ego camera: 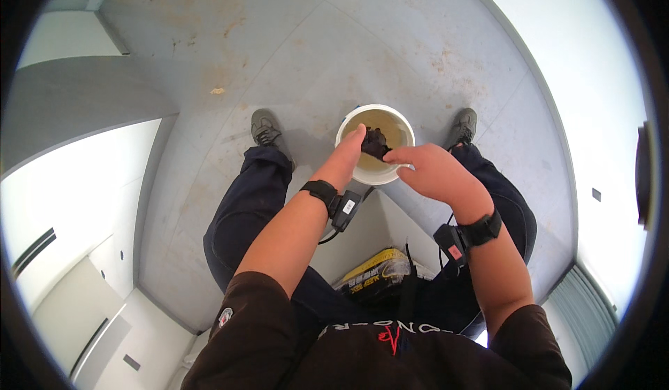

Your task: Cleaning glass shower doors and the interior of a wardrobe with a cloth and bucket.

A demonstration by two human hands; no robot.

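A round white bucket with cloudy, yellowish liquid in it stands on the floor between my feet. Over its opening is a dark, wet-looking bundle, perhaps cloth; I cannot tell exactly what it is. My left hand is at the bundle's left side, its thumb up and its other fingers mostly hidden. With thumb and fingertips, my right hand pinches the lower right edge of the same bundle. Both wrists wear black straps with small black devices.
My shoes rest on the stained grey floor on either side of the bucket. A yellow and black package lies below, between my legs. White walls rise at right and left, and a grey-blue pleated panel is at lower right.
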